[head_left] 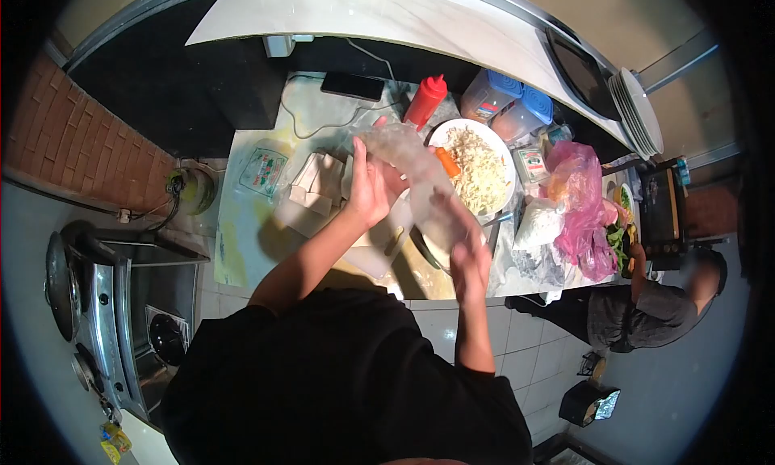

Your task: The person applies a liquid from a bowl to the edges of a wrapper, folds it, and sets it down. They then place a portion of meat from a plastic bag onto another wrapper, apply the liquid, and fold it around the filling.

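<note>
A thin, translucent whitish sheet (pixel 432 189) is raised over the table, slanting from upper left to lower right. My left hand (pixel 370 192) holds its upper left part, thumb pointing up. At its lower right end is my right hand (pixel 470 267), slightly smeared by motion, with the fingers on the sheet. Just behind the sheet stands a large white bowl (pixel 512 170) of pale shredded filling (pixel 482 174), with orange pieces (pixel 446 162) at its left side. Beneath my left forearm lie pale folded wrappers (pixel 317 182). A round plate (pixel 432 247) is partly hidden below the sheet.
A red squeeze bottle (pixel 425 102), blue-lidded containers (pixel 523 114) and a phone (pixel 353 86) line the back. Pink plastic bags (pixel 575 182) and a white bag (pixel 539 223) sit right. A person (pixel 638 312) works at the far right. A stove (pixel 105 303) stands left.
</note>
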### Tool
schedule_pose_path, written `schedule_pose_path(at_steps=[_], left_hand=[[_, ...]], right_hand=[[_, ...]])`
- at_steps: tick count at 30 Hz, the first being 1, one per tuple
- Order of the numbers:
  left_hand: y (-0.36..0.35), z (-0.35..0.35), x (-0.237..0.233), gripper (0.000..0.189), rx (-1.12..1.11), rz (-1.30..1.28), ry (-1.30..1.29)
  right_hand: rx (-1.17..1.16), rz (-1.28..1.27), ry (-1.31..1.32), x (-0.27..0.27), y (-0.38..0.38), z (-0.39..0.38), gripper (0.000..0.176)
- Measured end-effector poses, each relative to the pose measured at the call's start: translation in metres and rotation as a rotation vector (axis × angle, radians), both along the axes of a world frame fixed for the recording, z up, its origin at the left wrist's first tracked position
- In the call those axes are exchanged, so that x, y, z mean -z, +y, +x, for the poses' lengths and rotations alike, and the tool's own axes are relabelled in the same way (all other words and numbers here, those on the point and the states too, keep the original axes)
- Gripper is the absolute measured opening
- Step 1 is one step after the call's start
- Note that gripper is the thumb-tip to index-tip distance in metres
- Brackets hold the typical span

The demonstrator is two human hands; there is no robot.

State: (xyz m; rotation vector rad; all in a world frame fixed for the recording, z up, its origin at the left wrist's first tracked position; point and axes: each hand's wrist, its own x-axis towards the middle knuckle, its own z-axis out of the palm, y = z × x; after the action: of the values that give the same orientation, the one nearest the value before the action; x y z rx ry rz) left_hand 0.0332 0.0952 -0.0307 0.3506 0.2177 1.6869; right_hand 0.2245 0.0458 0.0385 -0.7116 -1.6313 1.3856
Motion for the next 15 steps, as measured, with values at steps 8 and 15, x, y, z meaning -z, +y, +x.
schedule_pose_path(at_steps=[8,15], left_hand=[[-0.018,0.003,-0.064,0.063,0.137,-0.012,-0.135],[-0.025,-0.001,-0.088,0.064,0.002,0.166,0.083]], right_hand=[[-0.079,0.117,-0.261,-0.003,-0.054,0.029,0.040],[0.100,0.613,-0.454,-0.021,-0.031,-0.014,0.060]])
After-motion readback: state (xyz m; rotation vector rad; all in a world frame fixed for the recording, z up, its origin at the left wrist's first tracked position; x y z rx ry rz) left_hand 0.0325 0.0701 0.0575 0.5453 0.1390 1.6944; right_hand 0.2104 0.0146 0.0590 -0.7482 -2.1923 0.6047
